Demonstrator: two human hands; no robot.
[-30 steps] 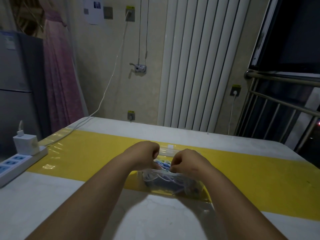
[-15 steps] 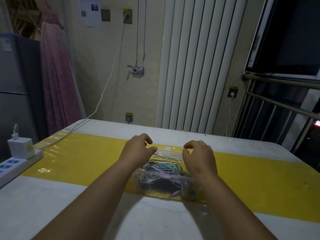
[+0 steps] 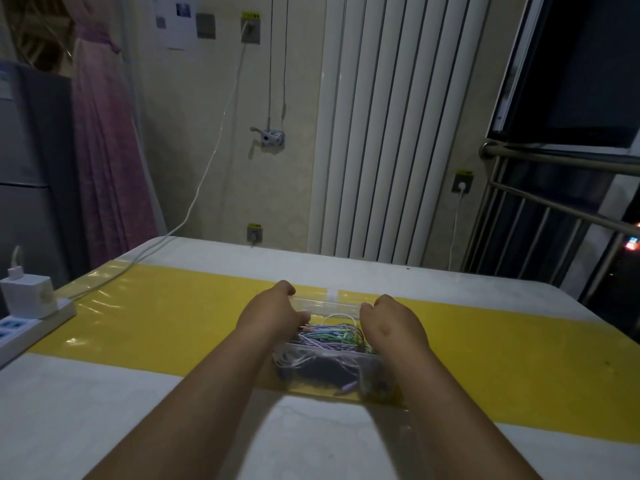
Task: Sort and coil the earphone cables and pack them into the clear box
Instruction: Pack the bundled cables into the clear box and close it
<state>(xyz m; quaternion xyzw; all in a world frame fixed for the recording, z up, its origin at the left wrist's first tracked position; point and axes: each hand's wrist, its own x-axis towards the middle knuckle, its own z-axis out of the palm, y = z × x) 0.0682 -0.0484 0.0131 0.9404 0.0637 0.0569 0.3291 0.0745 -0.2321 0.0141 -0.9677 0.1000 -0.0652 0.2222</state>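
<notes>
From the head view, the clear box (image 3: 346,375) sits on the yellow mat (image 3: 156,313) at the middle of the white table (image 3: 104,410). It is packed with tangled earphone cables (image 3: 332,336) in purple, green, blue and white.

The left hand (image 3: 270,317) and right hand (image 3: 391,323) flank the box's far end. Their fingers are curled round the ends of what looks like its raised clear lid (image 3: 329,303).

At the left edge a white charger (image 3: 29,294) is plugged into a power strip (image 3: 20,334). On the wall, the print on a paper notice (image 3: 176,19) and on the yellow socket stickers (image 3: 251,15) is too blurred to read.
</notes>
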